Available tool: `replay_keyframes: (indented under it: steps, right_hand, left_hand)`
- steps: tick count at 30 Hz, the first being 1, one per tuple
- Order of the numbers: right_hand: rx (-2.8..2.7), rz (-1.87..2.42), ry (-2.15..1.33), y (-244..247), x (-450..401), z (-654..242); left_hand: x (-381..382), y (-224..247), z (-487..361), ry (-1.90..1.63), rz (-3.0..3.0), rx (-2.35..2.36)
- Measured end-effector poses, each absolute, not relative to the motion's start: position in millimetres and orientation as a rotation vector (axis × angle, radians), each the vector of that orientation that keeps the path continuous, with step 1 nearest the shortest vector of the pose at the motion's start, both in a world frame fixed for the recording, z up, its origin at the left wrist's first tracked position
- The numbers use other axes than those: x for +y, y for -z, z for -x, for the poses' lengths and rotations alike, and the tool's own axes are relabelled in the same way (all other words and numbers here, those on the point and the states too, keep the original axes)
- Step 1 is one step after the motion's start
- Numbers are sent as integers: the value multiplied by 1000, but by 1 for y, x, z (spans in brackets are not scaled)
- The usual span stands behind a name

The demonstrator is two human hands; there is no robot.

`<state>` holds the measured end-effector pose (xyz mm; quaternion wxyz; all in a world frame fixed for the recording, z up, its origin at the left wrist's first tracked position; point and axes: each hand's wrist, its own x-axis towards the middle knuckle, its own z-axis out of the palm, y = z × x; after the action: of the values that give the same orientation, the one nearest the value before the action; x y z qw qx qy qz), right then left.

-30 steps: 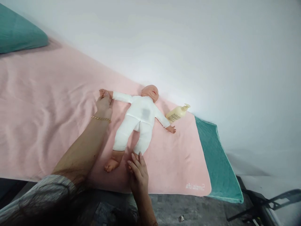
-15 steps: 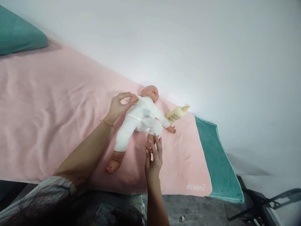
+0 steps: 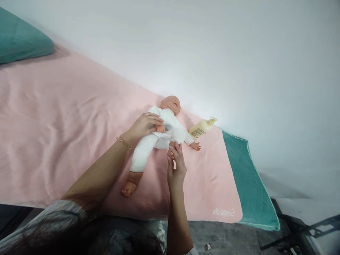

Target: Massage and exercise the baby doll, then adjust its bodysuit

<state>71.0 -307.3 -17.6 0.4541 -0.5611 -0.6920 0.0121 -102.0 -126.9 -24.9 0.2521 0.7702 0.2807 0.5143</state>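
A baby doll (image 3: 170,118) with a white cloth body lies on its back on a pink sheet (image 3: 207,184), its head toward the wall. My left hand (image 3: 146,124) is closed around one of the doll's arms near its small fist, which rests across the belly. At the doll's bent leg, my right hand (image 3: 177,164) grips the foot between thumb and fingers. The other leg stretches toward me, and its bare foot (image 3: 130,186) lies on the sheet. The doll's other arm is spread out to the right.
A pale yellow pump bottle (image 3: 202,127) lies tilted by the doll's outstretched arm. Green cloth (image 3: 247,184) shows past the sheet's right end, and a green pillow (image 3: 23,37) is at far left. The white wall (image 3: 212,63) runs behind; a black metal frame (image 3: 300,226) stands lower right.
My left hand has brought the doll's arm inward from the shoulder side onto the belly. My right hand has pushed the foot up toward the body, bending that leg more.
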Motion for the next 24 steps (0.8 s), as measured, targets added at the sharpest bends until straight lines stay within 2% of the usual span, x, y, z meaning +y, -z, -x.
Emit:
replay_keyframes:
  steps: [10,14,19,24]
  right_hand:
    - [-1863,1340,19,14,-348,-70]
    - [-2001,1353,-13,18,-370,-69]
    - [-2175,1331,-19,29,-384,-72]
    - [-2295,1312,-29,44,-385,-73]
  left_hand:
    - [-131,17,109,-1769,-1272,832]
    - [-113,32,121,-1899,-967,863]
    - [-87,60,139,-1778,-454,965]
    - [-88,53,141,-1710,-119,918]
